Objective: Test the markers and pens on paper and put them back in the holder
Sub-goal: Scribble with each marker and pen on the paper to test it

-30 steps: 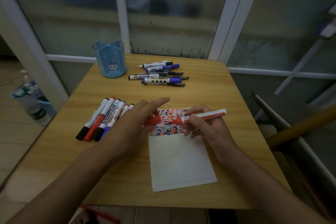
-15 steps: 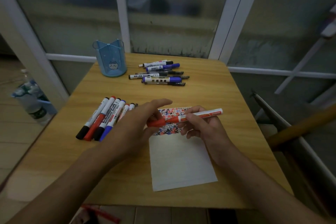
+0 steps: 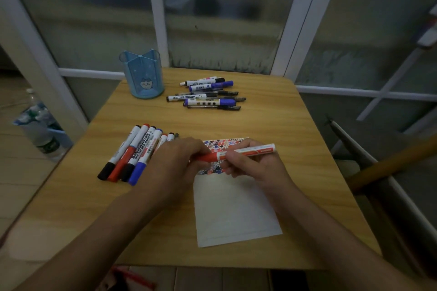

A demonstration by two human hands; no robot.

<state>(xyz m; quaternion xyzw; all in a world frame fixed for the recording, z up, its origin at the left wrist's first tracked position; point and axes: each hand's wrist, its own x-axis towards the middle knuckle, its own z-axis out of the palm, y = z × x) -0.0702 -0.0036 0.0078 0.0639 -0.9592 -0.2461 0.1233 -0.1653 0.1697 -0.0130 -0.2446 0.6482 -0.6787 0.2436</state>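
Note:
My right hand (image 3: 250,163) grips a red marker (image 3: 246,151) by its white barrel, held level over the scribbled top of the paper (image 3: 234,210). My left hand (image 3: 175,163) holds the marker's red cap, which sits on the tip. A row of several whiteboard markers (image 3: 134,153) lies left of my left hand. A second group of markers and pens (image 3: 208,95) lies further back. The blue holder (image 3: 144,77) stands empty at the table's back left corner.
The small wooden table (image 3: 295,125) stands against a glass partition with white frames. A chair's wooden arm (image 3: 390,163) sits close on the right. Water bottles (image 3: 40,130) stand on the floor at left. Something red (image 3: 132,276) lies under the table's front edge.
My left hand brought the red cap onto the marker's tip and its fingers curled round it. My right hand lifted the marker slightly and moved it left.

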